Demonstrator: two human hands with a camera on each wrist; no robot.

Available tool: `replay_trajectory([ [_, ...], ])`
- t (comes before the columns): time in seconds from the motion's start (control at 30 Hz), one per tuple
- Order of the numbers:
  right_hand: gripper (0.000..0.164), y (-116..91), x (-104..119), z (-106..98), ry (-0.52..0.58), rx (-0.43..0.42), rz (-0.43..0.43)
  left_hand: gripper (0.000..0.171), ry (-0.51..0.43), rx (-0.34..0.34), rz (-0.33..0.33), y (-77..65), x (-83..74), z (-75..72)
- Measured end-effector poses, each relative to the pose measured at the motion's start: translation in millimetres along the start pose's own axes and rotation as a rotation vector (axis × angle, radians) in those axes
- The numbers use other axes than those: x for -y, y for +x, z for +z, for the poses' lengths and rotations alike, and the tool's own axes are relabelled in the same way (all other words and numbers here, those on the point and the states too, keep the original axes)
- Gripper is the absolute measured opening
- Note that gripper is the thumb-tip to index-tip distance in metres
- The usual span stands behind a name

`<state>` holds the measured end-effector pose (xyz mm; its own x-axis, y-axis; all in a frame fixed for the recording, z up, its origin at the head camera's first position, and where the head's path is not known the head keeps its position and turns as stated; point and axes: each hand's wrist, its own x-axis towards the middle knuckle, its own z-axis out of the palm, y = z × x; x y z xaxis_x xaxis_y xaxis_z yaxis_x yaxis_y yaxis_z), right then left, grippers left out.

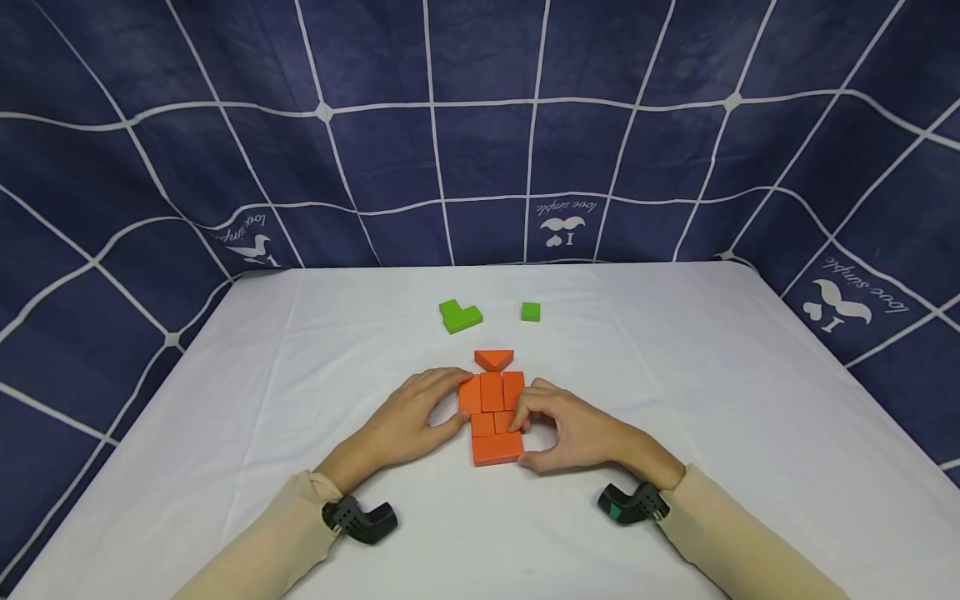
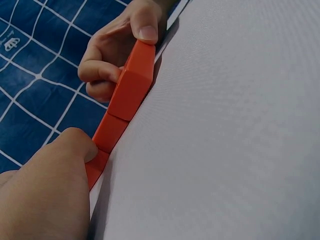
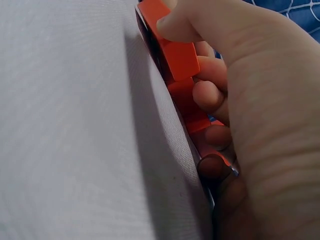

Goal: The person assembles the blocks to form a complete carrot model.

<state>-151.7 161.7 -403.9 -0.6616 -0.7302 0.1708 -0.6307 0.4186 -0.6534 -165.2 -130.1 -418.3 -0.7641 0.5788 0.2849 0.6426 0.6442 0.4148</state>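
Several flat orange blocks lie together on the white cloth, with an orange triangle block [image 1: 494,359] at their far end. My left hand [image 1: 408,417] has its index finger and thumb about the left orange block [image 1: 469,395] of the upper row. In the left wrist view its thumb touches the side of the group. My right hand [image 1: 577,425] pinches the long orange block [image 1: 497,449] at the near end, thumb on its right corner. The right fingers curl beside the small orange blocks [image 1: 483,425] and partly hide them.
Beyond the orange group lie a green L-shaped block [image 1: 461,318] and a small green square block [image 1: 531,312]. A white cloth [image 1: 337,333] covers the table. A dark blue curtain [image 1: 480,150] with white lines hangs behind and at the sides.
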Motion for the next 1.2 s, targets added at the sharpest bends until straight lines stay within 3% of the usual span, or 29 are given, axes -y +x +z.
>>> replay_trajectory([
  [0.6,0.02,-1.7,-3.3,3.2,0.056,-0.031,0.0,0.052,-0.01,0.006,0.015,-0.3,1.6,0.2],
  [1.2,0.021,-1.3,-1.6,1.4,0.053,-0.034,-0.012,0.053,-0.011,0.007,0.003,-0.7,-1.0,-2.5],
])
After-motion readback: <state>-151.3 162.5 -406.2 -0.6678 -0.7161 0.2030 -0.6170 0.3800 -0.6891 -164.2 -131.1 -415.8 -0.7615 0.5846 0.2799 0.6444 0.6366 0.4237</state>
